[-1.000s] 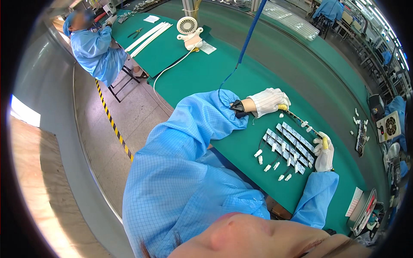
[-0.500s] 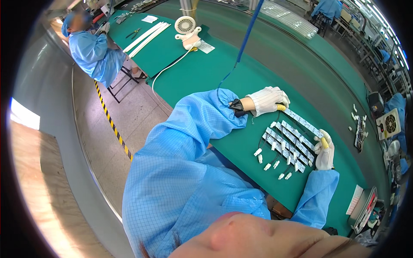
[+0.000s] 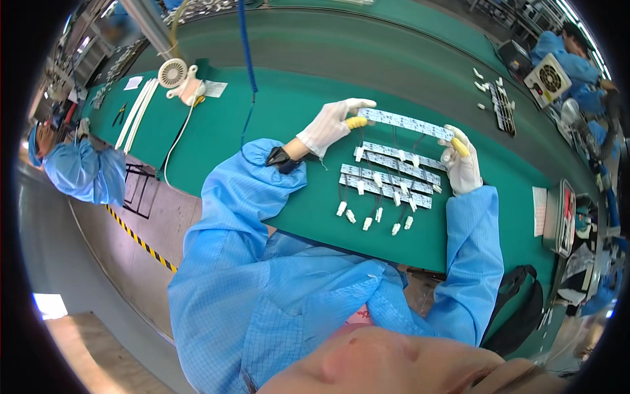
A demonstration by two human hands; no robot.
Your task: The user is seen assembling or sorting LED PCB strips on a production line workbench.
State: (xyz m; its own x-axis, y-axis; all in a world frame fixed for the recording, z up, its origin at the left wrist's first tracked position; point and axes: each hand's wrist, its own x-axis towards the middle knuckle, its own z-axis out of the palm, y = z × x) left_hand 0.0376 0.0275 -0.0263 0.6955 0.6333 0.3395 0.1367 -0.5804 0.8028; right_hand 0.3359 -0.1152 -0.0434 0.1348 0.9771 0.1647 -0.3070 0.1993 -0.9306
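Note:
My left hand (image 3: 328, 129), in a white knit glove with a yellow finger cot, pinches the left end of a narrow white LED circuit strip (image 3: 407, 123). The strip's right end is in the fingers of my right hand (image 3: 463, 165), gloved the same way. Thin dark wires hang from the strip. Nearer to me, several similar LED strips (image 3: 387, 186) lie in a slanting stack on the green mat (image 3: 308, 207). Their wires end in small white plug connectors (image 3: 367, 224). A black band with a blue coiled cord (image 3: 247, 52) is on my left wrist.
A white fan (image 3: 173, 73), long white bars (image 3: 139, 117) and pliers (image 3: 119, 115) lie to the left. Beyond the mat runs a dark belt (image 3: 367, 72) with more strips (image 3: 503, 108). A metal tray (image 3: 561, 220) stands at right. A co-worker (image 3: 85, 161) sits far left.
My view has swung to the right, so the bench appears more level. Both hands still hold the same LED strip, which now shows more plainly apart from the stack.

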